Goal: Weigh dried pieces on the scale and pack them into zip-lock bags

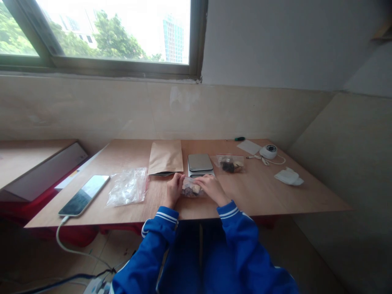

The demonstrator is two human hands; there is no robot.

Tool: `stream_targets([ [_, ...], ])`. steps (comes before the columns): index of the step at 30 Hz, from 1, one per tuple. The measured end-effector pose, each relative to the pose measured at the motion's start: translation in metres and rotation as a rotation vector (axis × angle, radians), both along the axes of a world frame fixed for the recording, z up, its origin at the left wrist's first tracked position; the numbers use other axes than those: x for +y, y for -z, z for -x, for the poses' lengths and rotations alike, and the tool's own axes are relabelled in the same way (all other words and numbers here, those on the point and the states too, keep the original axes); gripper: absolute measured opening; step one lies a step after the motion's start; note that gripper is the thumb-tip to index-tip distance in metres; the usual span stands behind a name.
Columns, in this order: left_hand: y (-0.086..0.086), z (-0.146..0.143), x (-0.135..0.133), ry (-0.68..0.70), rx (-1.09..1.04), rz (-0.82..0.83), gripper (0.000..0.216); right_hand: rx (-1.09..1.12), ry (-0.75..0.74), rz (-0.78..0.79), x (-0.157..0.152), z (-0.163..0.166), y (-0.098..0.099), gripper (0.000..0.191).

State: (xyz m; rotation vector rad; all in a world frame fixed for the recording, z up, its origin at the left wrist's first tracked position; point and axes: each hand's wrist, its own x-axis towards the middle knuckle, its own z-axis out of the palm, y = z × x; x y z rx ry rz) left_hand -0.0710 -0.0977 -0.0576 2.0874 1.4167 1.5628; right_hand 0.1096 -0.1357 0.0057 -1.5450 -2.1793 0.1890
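Note:
Both hands are at a small clear zip bag (192, 189) with dark and pale pieces inside, at the table's near side. My left hand (174, 188) is closed on the bag's upper left corner. Along its top edge, toward the right, my right hand (212, 187) pinches the plastic. Just behind the bag stands a small kitchen scale (200, 162) with a metal plate, its front partly hidden by my hands. A second filled zip bag (230, 164) lies to the right of the scale. Left of the scale is a brown kraft paper pouch (165, 157), its dark opening facing me.
Clear plastic bags (128, 187) and a charging phone (84, 195) with a cable lie on the left of the wooden table (254, 196). At right are a white dome camera (268, 151) with cables, a crumpled white tissue (288, 177), a paper sheet (249, 146) and a green-handled screwdriver (239, 139).

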Motion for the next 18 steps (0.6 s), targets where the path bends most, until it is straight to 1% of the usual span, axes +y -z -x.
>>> stream_targets([
  [4,0.002,-0.001,0.000,0.004,0.001,0.007,0.024,0.025,-0.025,0.036,0.000,-0.011,0.004,0.023],
  [9,-0.001,0.001,-0.002,-0.013,-0.005,0.008,0.025,0.042,0.014,0.051,-0.001,-0.009,0.004,0.022],
  [14,-0.005,0.002,-0.004,-0.063,-0.036,0.014,0.027,0.178,-0.080,0.001,-0.004,-0.016,0.007,0.024],
  [18,-0.006,0.002,-0.004,-0.036,-0.032,0.029,0.029,0.271,-0.107,0.061,-0.007,-0.028,0.011,0.027],
])
